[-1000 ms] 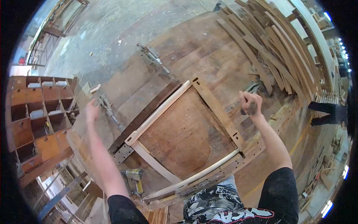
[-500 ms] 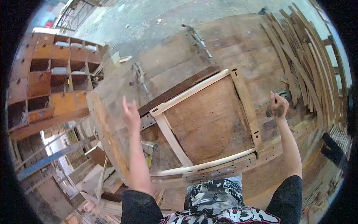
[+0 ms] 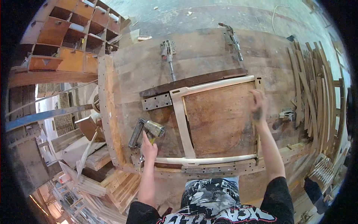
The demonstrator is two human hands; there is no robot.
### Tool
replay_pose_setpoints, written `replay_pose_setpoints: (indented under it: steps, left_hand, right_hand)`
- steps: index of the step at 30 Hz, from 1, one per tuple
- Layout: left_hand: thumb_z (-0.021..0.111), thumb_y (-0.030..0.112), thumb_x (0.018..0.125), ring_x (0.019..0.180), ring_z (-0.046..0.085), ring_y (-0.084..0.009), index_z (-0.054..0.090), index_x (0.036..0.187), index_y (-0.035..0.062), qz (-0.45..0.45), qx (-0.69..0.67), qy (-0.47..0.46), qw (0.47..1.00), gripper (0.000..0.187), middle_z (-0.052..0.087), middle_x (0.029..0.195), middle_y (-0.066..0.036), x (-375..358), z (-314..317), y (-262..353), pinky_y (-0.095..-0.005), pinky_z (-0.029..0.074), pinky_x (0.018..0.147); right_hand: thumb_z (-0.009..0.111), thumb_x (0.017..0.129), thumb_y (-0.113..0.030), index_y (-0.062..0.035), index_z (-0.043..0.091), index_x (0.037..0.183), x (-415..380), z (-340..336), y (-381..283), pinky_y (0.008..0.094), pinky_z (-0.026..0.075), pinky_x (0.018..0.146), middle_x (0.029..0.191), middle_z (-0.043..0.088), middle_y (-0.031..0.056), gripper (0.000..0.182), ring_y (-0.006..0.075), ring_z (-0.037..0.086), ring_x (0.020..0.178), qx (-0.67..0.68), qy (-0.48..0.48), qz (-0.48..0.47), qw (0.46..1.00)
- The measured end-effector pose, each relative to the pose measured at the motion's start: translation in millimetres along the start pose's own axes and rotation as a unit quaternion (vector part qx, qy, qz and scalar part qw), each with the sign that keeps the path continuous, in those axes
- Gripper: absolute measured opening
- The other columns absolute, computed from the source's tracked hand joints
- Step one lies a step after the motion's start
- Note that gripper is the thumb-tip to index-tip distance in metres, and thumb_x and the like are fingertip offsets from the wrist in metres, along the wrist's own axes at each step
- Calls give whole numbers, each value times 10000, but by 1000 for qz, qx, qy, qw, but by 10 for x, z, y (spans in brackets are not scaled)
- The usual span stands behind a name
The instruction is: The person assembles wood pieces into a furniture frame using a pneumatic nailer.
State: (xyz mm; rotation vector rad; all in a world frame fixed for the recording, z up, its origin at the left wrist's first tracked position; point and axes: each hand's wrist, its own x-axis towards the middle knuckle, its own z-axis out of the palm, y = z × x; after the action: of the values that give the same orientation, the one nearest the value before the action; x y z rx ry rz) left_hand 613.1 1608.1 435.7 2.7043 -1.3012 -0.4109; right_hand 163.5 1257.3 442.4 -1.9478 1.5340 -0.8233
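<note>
My left hand (image 3: 150,151) is at the near left of the bench, its index finger stretched out beside a nail gun (image 3: 154,128) that lies on its side. Whether the fingers touch the tool I cannot make out. My right hand (image 3: 259,105), a little blurred, hovers at the right rail of a pale wooden frame (image 3: 214,85) with its fingers apart. That hand and forearm hide most of the rail. Slots show at the frame's corners. Along its far side lies a dark wooden strip (image 3: 195,81), and a drilled metal plate (image 3: 156,102) sits by the far left corner.
Toggle clamps stand at the back, one on the left (image 3: 169,52) and one on the right (image 3: 233,41). Another clamp (image 3: 286,114) is right of the frame. Wooden strips (image 3: 315,89) are piled at the right. An orange cubby shelf (image 3: 71,37) stands far left.
My right hand has moved left from the right-hand clamp to the frame's right rail. My left hand has come down and nearer, beside the nail gun. The view has turned.
</note>
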Motion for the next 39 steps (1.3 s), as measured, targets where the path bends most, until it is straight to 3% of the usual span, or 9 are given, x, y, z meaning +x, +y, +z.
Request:
replay_pose_setpoints:
  steps: [4,5,10,15,21,25,29,35,39]
  left_hand:
    - [701,156,810,1095,633,-441,379,1532,79,-27,22,-29,999,794,647,1231,-269,187,-376,202,-525,504,908]
    - [733,220,817,1011,672,-436,552,1399,62,-69,25,-30,997,630,704,1099,-252,276,-565,362,-532,523,853]
    - [769,343,805,858,694,-457,697,1072,-6,-80,27,-61,995,445,711,880,-263,545,-1081,680,-548,529,734]
    - [805,300,750,847,694,-461,711,964,-45,-41,-23,-112,993,417,708,856,-273,601,-1230,1088,-514,536,755]
    - [805,202,751,790,723,-334,695,985,-59,-56,-62,-167,982,367,711,820,-226,561,-1182,1378,-432,534,710]
    - [814,174,751,654,678,-251,695,858,-68,12,-142,-118,983,290,676,704,-184,595,-1104,1630,-416,524,651]
    - [826,168,735,631,694,-285,703,843,-60,-63,-89,-138,984,281,674,679,-191,656,-1200,1705,-426,526,634]
    - [817,119,679,791,705,-421,702,1098,27,120,35,-97,987,445,725,838,-206,775,-964,1305,-466,550,672]
    - [794,74,641,799,711,-374,689,1176,91,189,-11,-69,979,545,726,878,-179,920,-963,1538,-453,560,698]
  right_hand:
    - [572,996,-410,-90,410,1520,270,688,-614,493,271,1213,1595,382,147,635,316,341,1483,-239,-60,-167,955]
    - [568,989,-439,-82,353,1547,231,890,-615,503,230,1227,1622,321,147,696,316,288,1506,-237,-67,-152,957]
    - [553,977,-499,-78,219,1612,64,1246,-532,540,127,1254,1688,167,145,832,316,171,1556,-201,-100,-106,969]
    - [604,985,-399,-134,338,1575,197,1076,-409,550,182,1237,1643,313,115,700,340,276,1518,-87,-95,-85,988]
    - [583,997,-422,-161,381,1552,1521,438,-703,575,183,1234,1623,344,128,645,316,297,1514,-86,179,-186,962]
    - [557,986,-500,-169,370,1554,1326,1137,-27,566,176,1244,1634,314,134,684,316,290,1515,-130,11,-157,979]
    - [548,988,-509,-155,436,1499,1366,1200,30,533,211,1240,1606,355,133,631,311,322,1494,-159,24,-153,975]
    - [583,976,-477,-117,618,1283,1292,1210,12,485,250,1217,1494,488,138,475,309,390,1438,-176,25,-149,973]
    - [627,955,-430,-107,627,1188,1078,1168,23,474,286,1173,1296,566,113,398,295,469,1307,-162,-6,-141,977]
